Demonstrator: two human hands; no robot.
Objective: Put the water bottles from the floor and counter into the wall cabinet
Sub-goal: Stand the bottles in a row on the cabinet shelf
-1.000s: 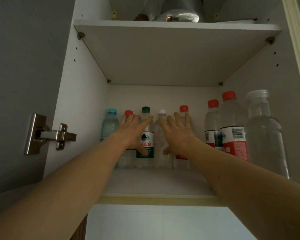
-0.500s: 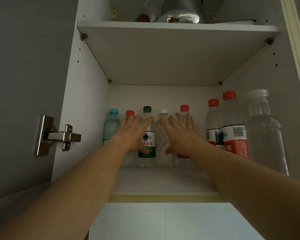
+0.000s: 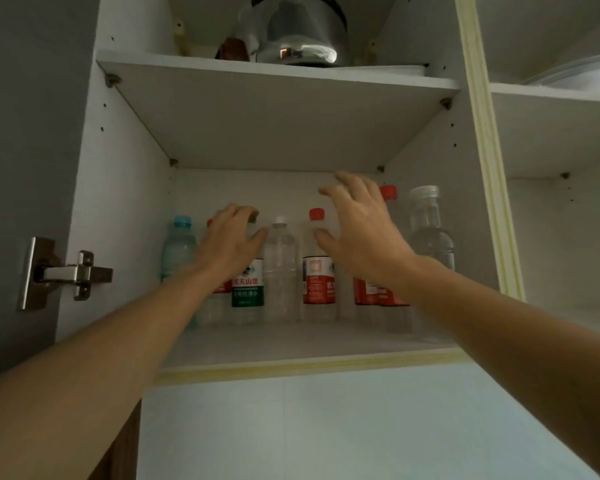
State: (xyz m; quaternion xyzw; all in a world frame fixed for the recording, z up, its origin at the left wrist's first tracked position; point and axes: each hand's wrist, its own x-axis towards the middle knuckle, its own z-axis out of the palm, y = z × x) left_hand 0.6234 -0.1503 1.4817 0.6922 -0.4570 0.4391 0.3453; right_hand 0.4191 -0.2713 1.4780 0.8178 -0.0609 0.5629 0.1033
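Several water bottles stand in a row on the lower shelf (image 3: 291,344) of the open wall cabinet: a blue-capped one (image 3: 179,251) at the left, a green-labelled one (image 3: 247,289), a clear white-capped one (image 3: 280,271), a red-labelled one (image 3: 317,271), more red-labelled ones (image 3: 368,292) and a large clear bottle (image 3: 430,230) at the right. My left hand (image 3: 229,244) hovers before the green-labelled bottle's top, fingers loosely bent, holding nothing. My right hand (image 3: 361,237) is raised with fingers spread, in front of the right-hand red-labelled bottles, gripping nothing.
A steel kettle (image 3: 302,32) sits on the upper shelf. The door hinge (image 3: 66,271) sticks out at the left. A neighbouring compartment at the right holds stacked plates (image 3: 586,74). Pale tiled wall (image 3: 326,427) lies below the cabinet.
Both hands have lifted off the bottles they were pressing flat against. The right hand moved up and to the right; the left hand's fingers bent. My view shifted slightly right.
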